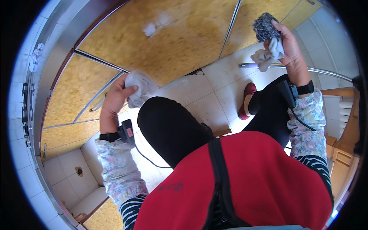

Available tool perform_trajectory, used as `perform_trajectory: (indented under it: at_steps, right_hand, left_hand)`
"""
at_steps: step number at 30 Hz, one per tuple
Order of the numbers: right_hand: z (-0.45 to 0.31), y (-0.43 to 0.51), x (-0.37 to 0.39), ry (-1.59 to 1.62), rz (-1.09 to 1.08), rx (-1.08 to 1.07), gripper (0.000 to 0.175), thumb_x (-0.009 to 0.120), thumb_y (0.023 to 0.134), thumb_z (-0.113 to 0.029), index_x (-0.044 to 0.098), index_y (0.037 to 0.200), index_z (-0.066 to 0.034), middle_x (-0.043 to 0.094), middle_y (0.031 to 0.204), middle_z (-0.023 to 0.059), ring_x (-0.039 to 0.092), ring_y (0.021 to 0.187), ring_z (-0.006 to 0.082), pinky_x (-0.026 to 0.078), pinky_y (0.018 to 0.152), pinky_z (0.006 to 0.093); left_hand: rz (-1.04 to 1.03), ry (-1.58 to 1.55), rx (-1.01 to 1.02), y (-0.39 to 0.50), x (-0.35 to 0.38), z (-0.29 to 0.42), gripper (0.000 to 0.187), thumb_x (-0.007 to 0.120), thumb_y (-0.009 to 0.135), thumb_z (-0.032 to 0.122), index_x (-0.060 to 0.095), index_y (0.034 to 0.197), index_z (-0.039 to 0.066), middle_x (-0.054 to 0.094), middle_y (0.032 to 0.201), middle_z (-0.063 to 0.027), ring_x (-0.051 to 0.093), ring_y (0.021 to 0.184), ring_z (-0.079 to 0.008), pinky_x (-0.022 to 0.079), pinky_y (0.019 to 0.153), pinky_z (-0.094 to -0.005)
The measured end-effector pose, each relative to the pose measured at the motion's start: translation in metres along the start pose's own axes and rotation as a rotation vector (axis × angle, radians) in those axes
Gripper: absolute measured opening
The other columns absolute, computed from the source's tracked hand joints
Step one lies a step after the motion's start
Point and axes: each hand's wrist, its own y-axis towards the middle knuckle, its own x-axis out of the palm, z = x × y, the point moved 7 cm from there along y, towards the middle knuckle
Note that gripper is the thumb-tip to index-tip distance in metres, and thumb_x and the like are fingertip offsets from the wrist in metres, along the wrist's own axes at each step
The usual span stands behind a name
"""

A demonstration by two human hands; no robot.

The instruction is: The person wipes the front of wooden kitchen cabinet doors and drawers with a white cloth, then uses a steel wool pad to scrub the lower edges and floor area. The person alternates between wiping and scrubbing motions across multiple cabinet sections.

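Observation:
My left hand grips a crumpled whitish cloth, beside the lower edge of a yellow mottled cabinet door. On the right, my right hand is raised and holds a grey metal scouring pad together with a crumpled pale cloth or paper. White foam lies on the large cabinet door between the two hands.
A metal tube with a grey end runs below my right hand. Wooden furniture stands at the right. White floor tiles lie below the cabinets, and a metal counter edge curves along the left.

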Motion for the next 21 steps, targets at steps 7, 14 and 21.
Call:
perform_trajectory:
  at_steps: [7,14,21]
  right_hand:
    - [0.006,-0.004,0.04,0.276,-0.139,0.048,0.028,0.061,0.09,-0.033,0.065,0.096,-0.0052,0.07,0.08,0.0059,0.065,0.059,0.0161,0.054,0.051,0.0263]
    - [0.03,-0.001,0.052,0.496,-0.272,0.096,0.039,0.052,0.092,-0.04,0.061,0.106,-0.0054,0.068,0.085,0.0121,0.062,0.059,0.022,0.051,0.052,0.035]
    - [0.1,-0.035,0.062,0.581,-0.12,0.362,0.037,0.052,0.092,-0.04,0.063,0.106,-0.0078,0.069,0.089,0.0075,0.065,0.069,0.0232,0.054,0.057,0.0353]
  left_hand:
    - [-0.088,-0.071,0.133,-0.004,0.068,0.12,0.049,0.062,0.08,0.009,0.054,0.127,-0.002,0.064,0.112,-0.0086,0.06,0.104,-0.0193,0.047,0.093,-0.0317]
    - [-0.21,-0.267,0.214,0.036,0.167,0.091,0.03,0.061,0.088,0.012,0.059,0.116,0.002,0.067,0.102,-0.006,0.063,0.091,-0.0155,0.051,0.082,-0.0302]
    - [-0.337,-0.356,-0.015,0.065,0.265,-0.005,0.026,0.061,0.091,0.024,0.063,0.108,0.004,0.066,0.097,-0.0038,0.061,0.087,-0.0143,0.05,0.075,-0.0304]
